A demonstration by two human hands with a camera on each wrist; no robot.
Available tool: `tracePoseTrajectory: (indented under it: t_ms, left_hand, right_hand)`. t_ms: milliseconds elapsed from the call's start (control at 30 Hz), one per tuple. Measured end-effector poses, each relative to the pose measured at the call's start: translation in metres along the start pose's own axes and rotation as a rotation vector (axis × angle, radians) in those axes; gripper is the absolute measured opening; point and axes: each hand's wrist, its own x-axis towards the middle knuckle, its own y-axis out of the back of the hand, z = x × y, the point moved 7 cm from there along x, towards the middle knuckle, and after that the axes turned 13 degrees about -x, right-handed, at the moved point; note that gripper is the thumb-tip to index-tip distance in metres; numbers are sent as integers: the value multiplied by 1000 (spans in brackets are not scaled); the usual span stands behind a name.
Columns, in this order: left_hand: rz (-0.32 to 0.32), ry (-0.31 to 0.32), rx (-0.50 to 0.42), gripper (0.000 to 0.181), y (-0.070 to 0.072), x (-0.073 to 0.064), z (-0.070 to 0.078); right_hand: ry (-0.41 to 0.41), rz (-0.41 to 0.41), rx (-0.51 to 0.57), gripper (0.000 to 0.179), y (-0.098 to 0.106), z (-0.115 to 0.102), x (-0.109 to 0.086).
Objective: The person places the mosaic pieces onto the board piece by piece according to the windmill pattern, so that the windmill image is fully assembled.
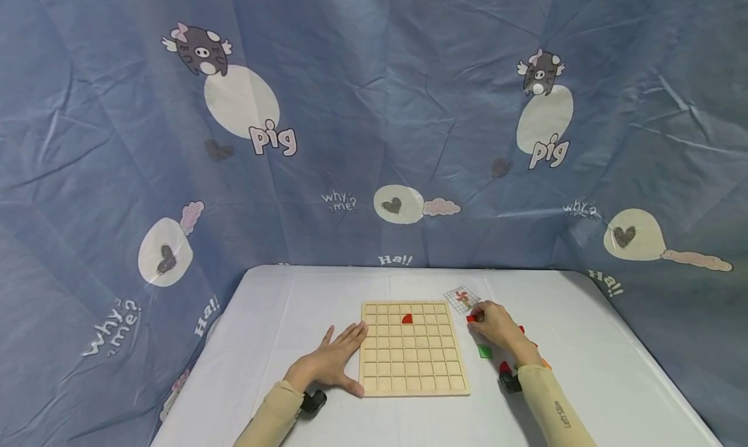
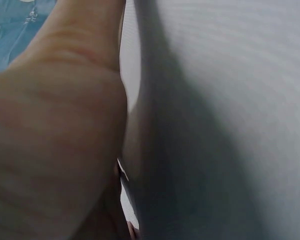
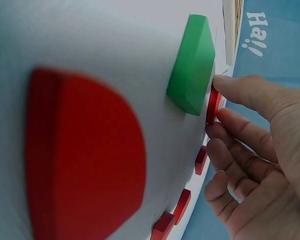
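Red Piece (image 1: 471,318) Pinched to the Right of the Grid Board (image 1: 413,359)

Right hand (image 1: 497,327): nearly closed at thumb and index finger, which pinch the red piece by its edges. The other fingers are loosely bent. The piece is located off the board, beyond its right edge and just beside the near corner of the picture card (image 1: 461,299). Whether the piece touches the bench (image 1: 602,369) cannot be determined.

Left hand (image 1: 330,361): open, palm down, fingers spread, holding nothing. Fingertips and thumb meet the left edge of the board. The left wrist view shows mainly the side of this hand close up; finger detail cannot be read there.

Grid board: pale wood, lying flat, divided into square cells. One red quarter-circle (image 1: 407,319) occupies a cell in the second row from the far edge.

Loose parts, right of the board: a green block (image 3: 192,65) lies near the right hand; a red block with a rounded side (image 3: 100,165) lies near the right wrist. Further small red pieces (image 3: 182,206) and an orange piece (image 1: 546,364) are partly hidden by the right arm.

Background: blue printed curtain (image 1: 350,57).
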Motion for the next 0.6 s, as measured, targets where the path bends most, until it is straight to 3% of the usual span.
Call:
tracePoseTrajectory:
  t_ms: [600]
  left_hand:
    - [-5,2,-10,134,0,0,-1]
  right_hand:
    - [36,-29,-16,19,-1,-3,0]
